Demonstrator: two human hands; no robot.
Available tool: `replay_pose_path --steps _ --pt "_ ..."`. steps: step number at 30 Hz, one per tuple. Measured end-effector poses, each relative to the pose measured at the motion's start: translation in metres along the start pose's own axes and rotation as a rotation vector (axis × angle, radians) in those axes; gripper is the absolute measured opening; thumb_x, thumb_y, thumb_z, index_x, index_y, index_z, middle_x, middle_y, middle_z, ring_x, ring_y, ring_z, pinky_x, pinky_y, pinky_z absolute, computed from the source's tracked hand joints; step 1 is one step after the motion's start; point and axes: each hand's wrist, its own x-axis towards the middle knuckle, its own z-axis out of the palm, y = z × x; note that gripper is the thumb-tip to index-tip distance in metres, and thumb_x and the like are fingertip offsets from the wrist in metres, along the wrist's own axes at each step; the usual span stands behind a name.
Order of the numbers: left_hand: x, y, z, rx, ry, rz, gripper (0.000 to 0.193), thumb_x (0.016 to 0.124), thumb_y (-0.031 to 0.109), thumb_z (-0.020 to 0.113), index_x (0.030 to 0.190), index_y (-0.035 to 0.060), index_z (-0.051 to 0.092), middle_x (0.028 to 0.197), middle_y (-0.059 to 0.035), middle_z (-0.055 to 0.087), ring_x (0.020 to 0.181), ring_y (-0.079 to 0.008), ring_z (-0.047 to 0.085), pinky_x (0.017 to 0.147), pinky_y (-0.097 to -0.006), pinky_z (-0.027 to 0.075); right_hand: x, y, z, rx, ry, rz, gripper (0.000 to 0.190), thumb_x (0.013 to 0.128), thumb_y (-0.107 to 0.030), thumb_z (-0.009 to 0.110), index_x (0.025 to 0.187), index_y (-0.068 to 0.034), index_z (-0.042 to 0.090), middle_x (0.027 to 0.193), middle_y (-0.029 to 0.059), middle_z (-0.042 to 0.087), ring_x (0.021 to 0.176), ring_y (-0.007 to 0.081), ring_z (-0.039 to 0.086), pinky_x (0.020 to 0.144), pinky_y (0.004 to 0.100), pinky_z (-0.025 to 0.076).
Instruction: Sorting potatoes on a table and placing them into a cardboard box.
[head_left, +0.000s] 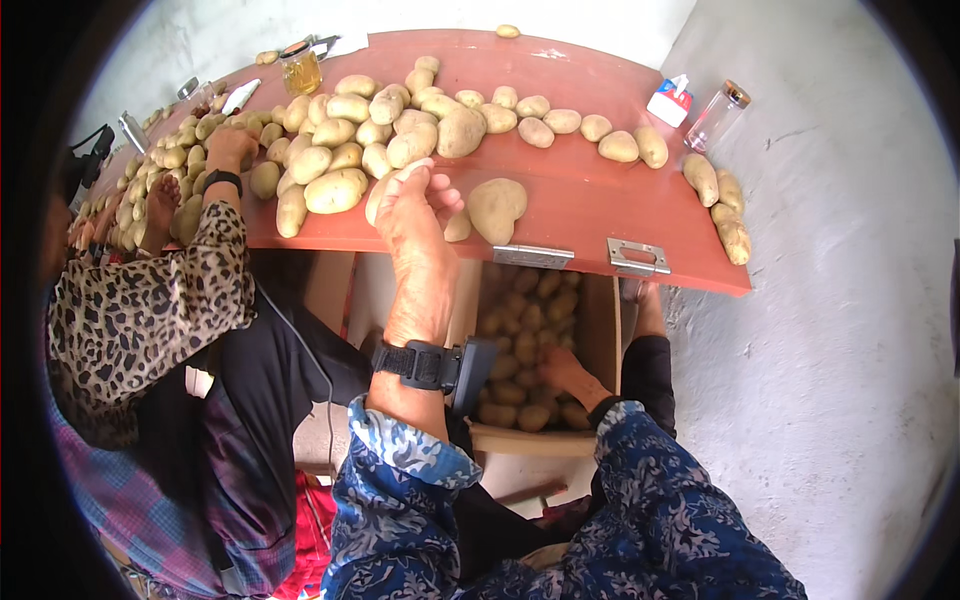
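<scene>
My left hand (420, 202) is raised over the front of a red table, its fingers partly curled. A potato (374, 201) shows just beside the back of the hand, partly covered by it. Whether the palm holds anything is hidden. To its right lies a large, broad potato (498, 210), with a smaller potato (458, 227) between. Below the table edge, my right hand (562, 369) reaches into a cardboard box (536, 442) and touches the potatoes (529, 319) inside. That hand is blurred, and its fingertips cannot be made out.
On the red table (577, 180), a potato heap (330, 135) spreads left. Metal hinges (639, 256) edge the front. A tissue pack (670, 102) and glass jar (718, 116) stand right, another jar (301, 69) at back left. At left, a person in leopard-print sleeves (150, 322) handles potatoes.
</scene>
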Motion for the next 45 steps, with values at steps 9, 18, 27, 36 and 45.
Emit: replay_pose_path --steps 9,18,27,36,45 --pt "0.0 -0.003 0.002 -0.013 -0.023 0.005 0.017 0.094 0.014 0.056 0.104 0.0026 0.062 0.078 -0.0024 0.061 0.064 -0.0119 0.057 0.062 -0.0275 0.052 -0.127 -0.07 -0.121 0.648 0.244 -0.234 0.047 0.07 -0.009 0.066 0.115 -0.004 0.053 0.107 0.0119 0.06 0.102 0.0227 0.058 0.09 0.0298 0.046" --pt "0.001 -0.002 0.003 -0.02 0.0 -0.012 0.015 0.094 0.014 0.056 0.101 0.0033 0.062 0.076 -0.002 0.061 0.063 -0.0118 0.057 0.061 -0.0269 0.052 -0.129 -0.125 -0.213 0.803 0.651 -0.416 0.046 0.075 -0.004 0.061 0.12 -0.004 0.054 0.102 0.0055 0.061 0.094 0.0103 0.054 0.082 0.0262 0.047" --pt "0.003 0.002 -0.002 -0.022 -0.014 -0.008 0.016 0.094 0.014 0.056 0.102 0.0024 0.062 0.077 -0.0023 0.061 0.063 -0.0116 0.057 0.06 -0.0267 0.052 -0.042 -0.135 -0.223 0.126 1.024 -0.405 0.05 0.079 -0.013 0.07 0.125 -0.004 0.051 0.128 0.0207 0.053 0.12 0.0403 0.048 0.101 0.0471 0.039" --pt "0.003 0.005 -0.006 0.0 -0.042 -0.002 0.017 0.094 0.014 0.055 0.104 0.0023 0.061 0.076 -0.0016 0.061 0.062 -0.0112 0.057 0.06 -0.0262 0.052 -0.041 -0.126 -0.209 0.577 0.85 -0.407 0.064 0.08 -0.018 0.072 0.134 0.0 0.043 0.135 0.021 0.05 0.128 0.0361 0.045 0.107 0.0428 0.037" --pt "0.004 0.002 -0.013 -0.016 -0.054 0.0 0.018 0.094 0.016 0.054 0.104 0.0024 0.061 0.078 -0.0024 0.061 0.067 -0.0128 0.057 0.064 -0.0292 0.051 -0.085 -0.124 -0.183 0.396 1.157 -0.505 0.059 0.082 -0.012 0.07 0.135 -0.001 0.045 0.135 0.0214 0.049 0.126 0.036 0.047 0.106 0.0426 0.038"
